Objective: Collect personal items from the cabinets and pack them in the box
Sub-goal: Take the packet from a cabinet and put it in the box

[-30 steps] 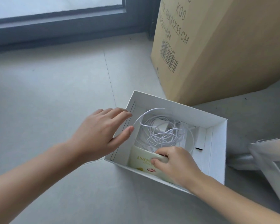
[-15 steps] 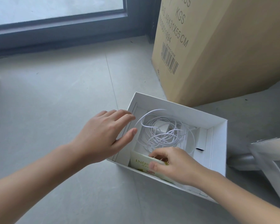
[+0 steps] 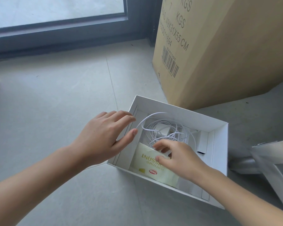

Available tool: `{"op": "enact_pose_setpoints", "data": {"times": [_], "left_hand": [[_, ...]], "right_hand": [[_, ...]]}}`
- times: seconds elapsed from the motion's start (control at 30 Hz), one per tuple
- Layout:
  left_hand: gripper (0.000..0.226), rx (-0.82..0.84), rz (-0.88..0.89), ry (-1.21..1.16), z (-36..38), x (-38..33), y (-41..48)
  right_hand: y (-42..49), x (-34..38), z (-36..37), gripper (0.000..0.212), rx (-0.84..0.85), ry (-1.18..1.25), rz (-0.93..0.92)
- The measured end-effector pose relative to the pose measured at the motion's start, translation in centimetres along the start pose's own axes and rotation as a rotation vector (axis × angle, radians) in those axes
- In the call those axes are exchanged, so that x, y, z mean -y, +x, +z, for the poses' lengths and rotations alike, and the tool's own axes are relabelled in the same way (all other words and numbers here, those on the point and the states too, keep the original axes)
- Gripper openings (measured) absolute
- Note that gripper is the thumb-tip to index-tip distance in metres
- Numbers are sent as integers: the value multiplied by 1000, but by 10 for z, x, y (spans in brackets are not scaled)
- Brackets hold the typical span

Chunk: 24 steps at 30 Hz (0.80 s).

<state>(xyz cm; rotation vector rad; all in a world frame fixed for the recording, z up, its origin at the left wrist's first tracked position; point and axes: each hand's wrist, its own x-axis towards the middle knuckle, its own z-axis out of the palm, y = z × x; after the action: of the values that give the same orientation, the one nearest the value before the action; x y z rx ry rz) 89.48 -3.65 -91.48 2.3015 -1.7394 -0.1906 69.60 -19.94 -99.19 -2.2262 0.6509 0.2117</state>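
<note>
A white open box [image 3: 178,110] sits on the grey floor. Inside it lie a coiled white cable [image 3: 155,126] with a small white plug, and a pale yellow croissant packet [image 3: 145,162] leaning against the near wall. My left hand [image 3: 103,137] rests with straight fingers on the box's left wall, its thumb over the rim. My right hand [image 3: 178,159] is inside the box, fingers curled over the packet's top edge and thumb pressed on its face.
A tall brown cardboard carton [image 3: 227,54] stands right behind the white box. A silver-grey lid or tray [image 3: 271,162] lies at the right edge. A dark window frame [image 3: 64,30] runs along the back, with grey floor tiles to the left.
My right hand has pushed the packet lower and flatter into the box, and more of its face now shows. My left hand has stayed on the box's left wall.
</note>
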Motion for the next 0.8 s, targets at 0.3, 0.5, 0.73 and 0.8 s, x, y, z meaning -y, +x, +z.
{"op": "enact_pose_setpoints", "data": {"times": [0.3, 0.5, 0.73, 0.8], "left_hand": [[48, -9, 14, -2, 3, -3, 6], [45, -20, 43, -8, 6, -7, 11], [45, 21, 76, -32, 13, -17, 14], [45, 22, 90, -50, 14, -19, 15]], "right_hand": [[-5, -4, -10, 34, -96, -88, -73], [-7, -14, -10, 36, -55, -51, 6], [-8, -15, 0, 10, -7, -89, 82], [-11, -16, -10, 5, -36, -80, 64]]}}
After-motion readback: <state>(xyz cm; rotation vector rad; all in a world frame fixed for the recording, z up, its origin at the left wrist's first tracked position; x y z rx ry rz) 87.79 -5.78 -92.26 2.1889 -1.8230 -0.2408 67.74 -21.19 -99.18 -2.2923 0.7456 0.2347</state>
